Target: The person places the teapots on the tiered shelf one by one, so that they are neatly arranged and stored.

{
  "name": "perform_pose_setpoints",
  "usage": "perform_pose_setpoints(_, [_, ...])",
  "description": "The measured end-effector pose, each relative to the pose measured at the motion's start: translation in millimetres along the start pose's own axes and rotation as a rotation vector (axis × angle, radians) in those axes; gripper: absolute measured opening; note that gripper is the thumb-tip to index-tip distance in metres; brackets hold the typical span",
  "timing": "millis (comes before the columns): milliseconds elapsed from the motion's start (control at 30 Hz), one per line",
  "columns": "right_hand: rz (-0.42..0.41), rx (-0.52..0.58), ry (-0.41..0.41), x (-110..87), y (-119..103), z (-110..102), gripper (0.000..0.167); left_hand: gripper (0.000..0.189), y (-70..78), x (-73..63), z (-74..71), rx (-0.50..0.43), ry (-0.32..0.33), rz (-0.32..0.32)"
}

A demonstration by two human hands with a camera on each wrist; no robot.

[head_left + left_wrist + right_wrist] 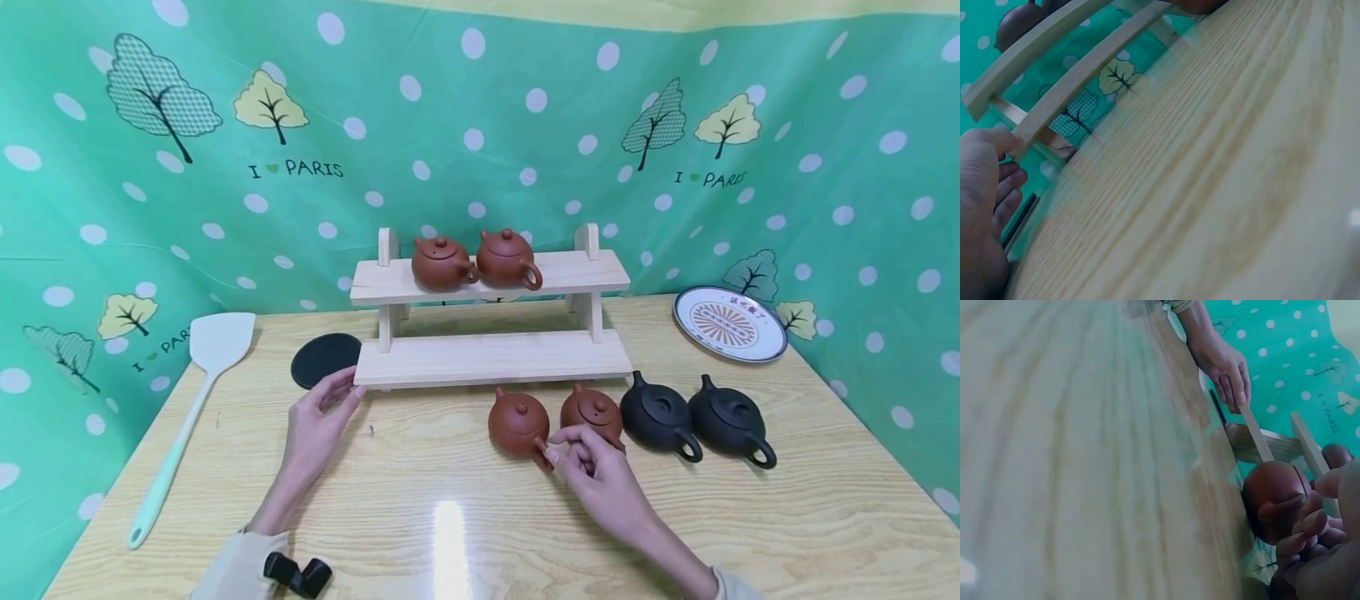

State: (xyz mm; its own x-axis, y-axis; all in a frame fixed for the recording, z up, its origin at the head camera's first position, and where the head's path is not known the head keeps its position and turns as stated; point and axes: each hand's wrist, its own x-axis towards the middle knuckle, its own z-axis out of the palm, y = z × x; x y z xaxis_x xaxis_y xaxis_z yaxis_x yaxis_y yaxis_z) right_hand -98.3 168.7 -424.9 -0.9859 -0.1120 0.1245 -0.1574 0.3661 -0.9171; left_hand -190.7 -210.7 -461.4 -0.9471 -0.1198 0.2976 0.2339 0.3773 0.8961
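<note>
A two-tier wooden shelf [491, 358] stands at the middle back of the table. My left hand [322, 421] grips the left end of its lower board, thumb on the front edge, as the left wrist view shows. My right hand [603, 483] has its thumb and forefinger at the handle of a reddish-brown teapot [517, 423], which stands upright on the table before the shelf; the fingers partly hide the handle. A second brown teapot [588, 408] stands just behind this hand. Two more brown teapots, one left [440, 265] and one right [507, 257], sit on the upper board.
Two black teapots, the nearer [656, 417] and the farther [729, 419], stand to the right. A patterned plate [730, 325] lies at the back right. On the left are a black round mat [322, 358] and a spatula [183, 433]. Patterned green cloth [480, 150] hangs behind.
</note>
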Motion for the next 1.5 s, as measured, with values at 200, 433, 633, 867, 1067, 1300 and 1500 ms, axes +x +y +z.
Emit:
perform_pose_setpoints(200, [0.024, -0.018, -0.003, -0.7, 3, 2, 0.012, 0.041, 0.1, 0.9, 0.0, -0.004, -0.002, 0.009])
perform_pose_setpoints(433, [0.004, -0.060, -0.022, -0.1, 7, 7, 0.009, 0.040, 1.8, 0.8, -0.4, -0.021, -0.004, 0.014])
perform_pose_setpoints(633, [-0.060, -0.096, -0.014, 0.6, 11, 11, 0.004, 0.041, 1.3, 1.0, -0.2, -0.014, -0.008, 0.016])
perform_pose_setpoints(867, [-0.088, -0.112, -0.016, 2.0, 11, 12, 0.004, 0.042, -1.0, 1.4, -0.2, -0.004, -0.007, 0.014])
perform_pose_setpoints(1067, [-0.083, -0.126, -0.028, 2.1, 10, 12, 0.004, 0.041, -0.9, 1.0, -0.1, -0.008, -0.004, 0.020])
perform_pose_setpoints(1300, [-0.103, -0.130, -0.027, 0.6, 12, 12, 0.006, 0.041, -0.7, 0.8, 0.1, -0.006, -0.003, 0.018])
perform_pose_setpoints(1500, [-0.119, -0.139, -0.005, -0.7, 15, 12, 0.010, 0.042, -1.1, 0.2, -0.1, 0.005, -0.005, 0.010])
